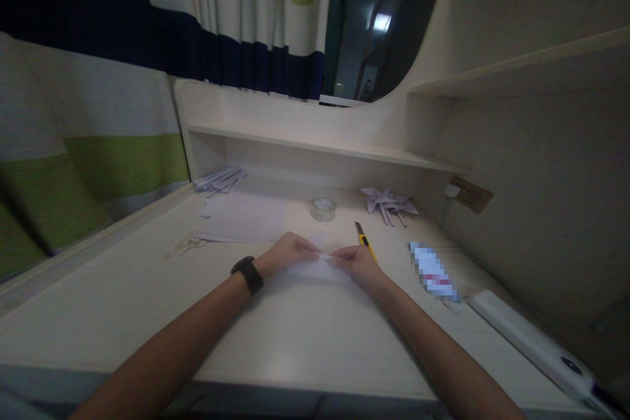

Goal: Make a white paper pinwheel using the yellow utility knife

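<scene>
Paper strips, far left: a loose bundle of paper strips [219, 179] lies at the back of the counter [305, 335], well apart from our hands.

Blank sheets: a stack of sheets [243, 220] sits flat behind our left hand, near but not touching it.

Left hand: our left hand [288, 252], a dark watch [247, 273] on its wrist, pinches the left end of the small white paper [317, 268]; its fingers [308, 251] are drawn narrow and closed on the fold.

The paper: it rests on the counter between the two hands, its long axis running left to right, so each hand holds one end and neither is nearer than the other.

Tape roll: a clear tape roll [323, 208] stands behind the paper, a little way off.

Right hand: our right hand [358, 261] mirrors the left, its fingers [340, 254] narrow and gripping the paper's right end; the two sets of fingertips almost meet over the middle.

Knife: a yellow utility knife [365, 239] lies just beyond the right hand, seemingly touching it, pointing away from us.

Folded pieces: a heap of folded paper shapes [388, 202] sits at the back right.

Far right: a blurred packet [433, 272] and a long white bar [531, 338] lie along the counter's edge, apart from the work.
</scene>
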{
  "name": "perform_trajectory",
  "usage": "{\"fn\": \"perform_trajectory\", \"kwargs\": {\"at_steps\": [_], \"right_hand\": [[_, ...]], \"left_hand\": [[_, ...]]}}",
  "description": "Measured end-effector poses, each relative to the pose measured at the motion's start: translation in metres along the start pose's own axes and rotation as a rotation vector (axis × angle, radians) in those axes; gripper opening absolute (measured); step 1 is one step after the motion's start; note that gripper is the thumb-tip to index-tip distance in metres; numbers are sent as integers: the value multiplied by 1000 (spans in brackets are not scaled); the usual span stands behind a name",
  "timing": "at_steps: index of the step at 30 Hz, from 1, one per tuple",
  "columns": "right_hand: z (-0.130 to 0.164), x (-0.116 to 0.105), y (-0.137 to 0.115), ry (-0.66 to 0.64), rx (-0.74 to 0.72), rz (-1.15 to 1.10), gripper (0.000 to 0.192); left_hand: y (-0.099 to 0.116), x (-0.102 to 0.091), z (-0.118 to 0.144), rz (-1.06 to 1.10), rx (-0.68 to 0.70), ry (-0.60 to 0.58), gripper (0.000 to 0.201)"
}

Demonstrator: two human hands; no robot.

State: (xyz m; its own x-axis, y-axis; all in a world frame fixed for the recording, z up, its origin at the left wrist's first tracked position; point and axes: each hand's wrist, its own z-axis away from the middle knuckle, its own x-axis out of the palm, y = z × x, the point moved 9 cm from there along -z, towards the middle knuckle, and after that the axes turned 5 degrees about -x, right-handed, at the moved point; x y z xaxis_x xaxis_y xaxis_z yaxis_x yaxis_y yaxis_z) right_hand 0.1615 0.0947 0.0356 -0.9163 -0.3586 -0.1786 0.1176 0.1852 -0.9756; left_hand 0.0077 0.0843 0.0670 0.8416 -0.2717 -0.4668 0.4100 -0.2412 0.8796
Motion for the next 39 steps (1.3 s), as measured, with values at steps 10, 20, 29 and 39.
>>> {"fn": "perform_trajectory", "kwargs": {"at_steps": [10,20,29,39], "right_hand": [[-1,-6,2,13,37,-101,37],[-1,-10,-1,17,49,-177,39],[-1,-8,-1,-50,20,-194,40],[-1,-13,-4,-23,35,-263,39]], "left_hand": [[7,-4,4,13,8,-30,39],[8,-5,2,-28,50,-52,41],[9,-5,6,44,68,-179,42],[5,-9,7,177,-40,-143,44]]}}
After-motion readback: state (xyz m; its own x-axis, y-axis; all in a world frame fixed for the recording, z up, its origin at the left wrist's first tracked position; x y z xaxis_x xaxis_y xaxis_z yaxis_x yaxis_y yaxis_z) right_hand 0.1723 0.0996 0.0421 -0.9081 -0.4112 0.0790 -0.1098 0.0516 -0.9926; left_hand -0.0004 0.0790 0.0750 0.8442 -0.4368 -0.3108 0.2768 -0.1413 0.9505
